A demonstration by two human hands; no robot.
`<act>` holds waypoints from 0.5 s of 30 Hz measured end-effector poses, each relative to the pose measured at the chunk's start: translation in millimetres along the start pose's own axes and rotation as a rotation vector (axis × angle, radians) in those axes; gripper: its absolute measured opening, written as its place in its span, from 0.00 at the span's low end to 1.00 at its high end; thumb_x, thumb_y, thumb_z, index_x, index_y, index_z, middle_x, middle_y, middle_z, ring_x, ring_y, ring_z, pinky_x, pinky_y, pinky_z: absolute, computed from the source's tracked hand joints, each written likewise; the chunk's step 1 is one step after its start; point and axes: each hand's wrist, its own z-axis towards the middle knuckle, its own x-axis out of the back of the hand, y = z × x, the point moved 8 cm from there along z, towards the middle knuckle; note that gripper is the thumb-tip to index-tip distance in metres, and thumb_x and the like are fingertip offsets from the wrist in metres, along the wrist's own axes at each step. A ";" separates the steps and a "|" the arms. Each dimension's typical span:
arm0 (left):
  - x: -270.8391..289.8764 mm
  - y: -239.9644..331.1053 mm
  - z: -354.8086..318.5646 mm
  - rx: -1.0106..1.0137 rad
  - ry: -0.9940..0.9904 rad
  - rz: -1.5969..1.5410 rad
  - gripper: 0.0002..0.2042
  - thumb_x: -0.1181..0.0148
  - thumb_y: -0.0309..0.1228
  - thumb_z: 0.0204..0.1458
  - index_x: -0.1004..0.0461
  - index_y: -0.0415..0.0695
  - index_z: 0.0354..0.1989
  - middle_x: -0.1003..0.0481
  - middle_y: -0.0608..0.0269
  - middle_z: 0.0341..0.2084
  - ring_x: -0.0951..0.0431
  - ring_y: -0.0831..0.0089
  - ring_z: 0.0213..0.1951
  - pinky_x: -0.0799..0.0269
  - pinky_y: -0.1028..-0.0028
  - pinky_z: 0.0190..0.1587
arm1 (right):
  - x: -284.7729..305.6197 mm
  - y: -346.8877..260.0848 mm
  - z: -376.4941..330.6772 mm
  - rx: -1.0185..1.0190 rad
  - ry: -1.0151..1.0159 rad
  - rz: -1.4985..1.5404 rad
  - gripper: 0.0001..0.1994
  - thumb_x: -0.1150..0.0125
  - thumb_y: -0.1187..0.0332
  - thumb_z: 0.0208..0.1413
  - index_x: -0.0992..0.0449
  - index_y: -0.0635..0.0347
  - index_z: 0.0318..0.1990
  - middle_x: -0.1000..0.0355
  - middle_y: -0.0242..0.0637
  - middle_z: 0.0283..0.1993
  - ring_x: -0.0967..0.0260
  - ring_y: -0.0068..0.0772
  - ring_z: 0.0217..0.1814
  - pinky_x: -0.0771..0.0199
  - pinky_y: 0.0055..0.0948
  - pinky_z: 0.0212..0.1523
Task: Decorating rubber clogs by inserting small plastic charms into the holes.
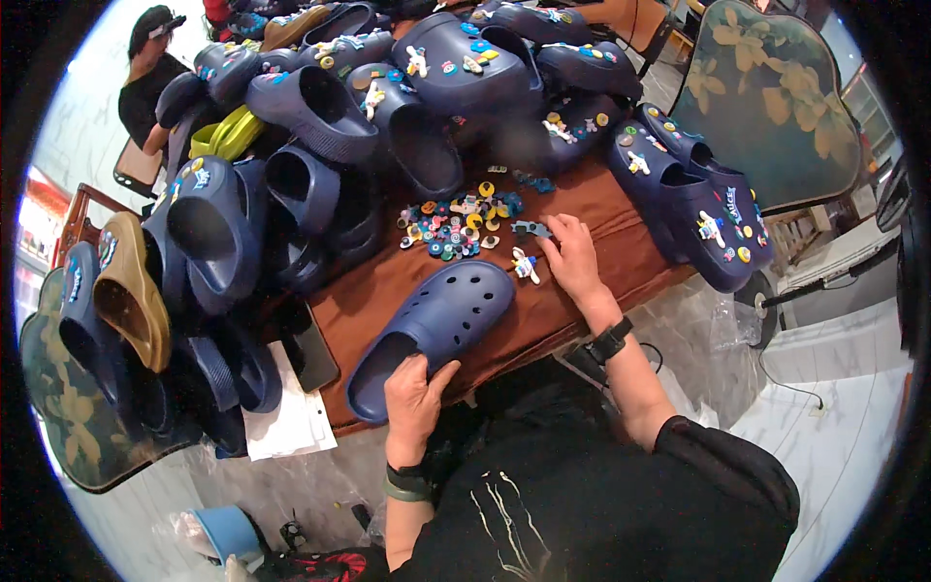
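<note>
By the closed left hand (412, 403), the heel rim of a navy clog (454, 308) is gripped on the brown cloth (611, 221). Rightward, a grey charm (529, 229) is touched by the right hand (574, 260); whether it is pinched cannot be told.

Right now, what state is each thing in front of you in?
Near blue clog: undecorated, lying on the brown cloth
Left hand: gripping that clog's heel end
Right hand: fingers at a dark charm, grip unclear
Loose charms: heaped together
White charm: lying apart from the heap
Blue clogs at right: decorated
Papers: overhanging the table edge
</note>
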 end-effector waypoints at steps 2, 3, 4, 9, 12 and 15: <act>-0.7 -1.7 -0.1 0.012 0.000 0.023 0.22 0.31 0.33 0.48 0.41 0.36 0.19 0.41 0.48 0.17 0.40 0.51 0.21 0.42 0.61 0.25 | -10.6 -2.7 -0.4 0.012 -0.089 -0.122 0.12 0.37 0.68 0.54 0.23 0.54 0.46 0.31 0.38 0.46 0.35 0.46 0.49 0.35 0.42 0.48; -2.6 -3.6 -0.3 -0.008 0.009 -0.007 0.22 0.30 0.33 0.48 0.41 0.36 0.19 0.41 0.48 0.17 0.40 0.51 0.21 0.42 0.61 0.25 | -12.9 -1.6 -0.4 0.018 -0.096 -0.114 0.12 0.37 0.68 0.54 0.23 0.54 0.46 0.31 0.38 0.46 0.35 0.46 0.49 0.35 0.42 0.48; -3.1 -3.8 -0.6 -0.029 0.018 -0.036 0.22 0.30 0.33 0.48 0.41 0.36 0.19 0.41 0.49 0.16 0.40 0.51 0.21 0.42 0.61 0.24 | -14.3 1.9 -0.4 0.021 -0.102 -0.136 0.12 0.37 0.67 0.54 0.23 0.55 0.46 0.31 0.38 0.45 0.34 0.45 0.48 0.35 0.41 0.47; -1.0 1.6 0.7 -0.023 0.008 0.019 0.22 0.30 0.33 0.48 0.40 0.37 0.19 0.39 0.49 0.16 0.38 0.51 0.21 0.42 0.60 0.25 | -11.5 5.9 -0.8 0.046 -0.066 -0.017 0.12 0.38 0.70 0.54 0.24 0.55 0.46 0.31 0.39 0.42 0.35 0.47 0.47 0.36 0.43 0.47; -0.8 4.9 -1.1 -0.077 -0.005 0.077 0.20 0.30 0.34 0.47 0.38 0.39 0.19 0.37 0.50 0.17 0.34 0.51 0.22 0.39 0.59 0.25 | -8.6 12.5 -7.8 -0.136 -0.158 0.175 0.13 0.38 0.74 0.53 0.24 0.57 0.48 0.29 0.42 0.40 0.31 0.47 0.45 0.32 0.40 0.45; -1.6 11.2 -3.7 -0.159 -0.026 0.138 0.19 0.30 0.35 0.45 0.36 0.40 0.19 0.34 0.52 0.17 0.31 0.51 0.24 0.37 0.60 0.26 | 42.6 -24.9 -17.1 -0.098 -0.059 0.260 0.13 0.37 0.79 0.52 0.23 0.62 0.46 0.26 0.38 0.38 0.28 0.31 0.39 0.29 0.29 0.39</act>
